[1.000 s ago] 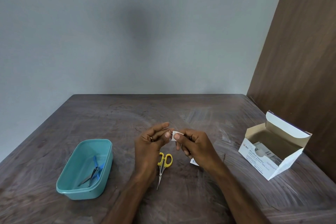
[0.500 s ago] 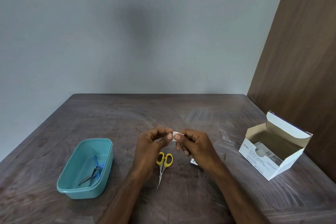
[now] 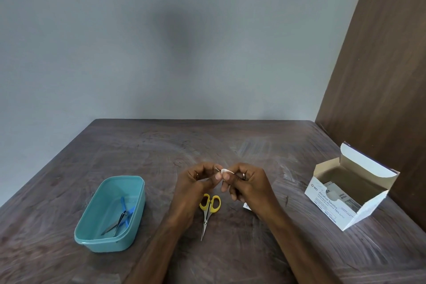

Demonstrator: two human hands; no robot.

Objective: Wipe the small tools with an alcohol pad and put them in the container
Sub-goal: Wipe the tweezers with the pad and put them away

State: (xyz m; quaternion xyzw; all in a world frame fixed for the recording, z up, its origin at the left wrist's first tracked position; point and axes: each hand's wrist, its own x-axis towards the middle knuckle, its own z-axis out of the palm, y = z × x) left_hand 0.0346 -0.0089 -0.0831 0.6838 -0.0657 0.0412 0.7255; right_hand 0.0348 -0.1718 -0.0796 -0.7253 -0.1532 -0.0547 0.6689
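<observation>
Our left hand [image 3: 196, 182] has curled shut from its looser spread of a second ago, apparently pinching a tiny metal tool [image 3: 217, 169], though it is too small to name. Our right hand [image 3: 246, 182] is pinching the alcohol pad [image 3: 226, 171] against it, so wiping is continuing. The yellow scissors [image 3: 208, 208] are waiting beside the teal container [image 3: 138, 191].
</observation>
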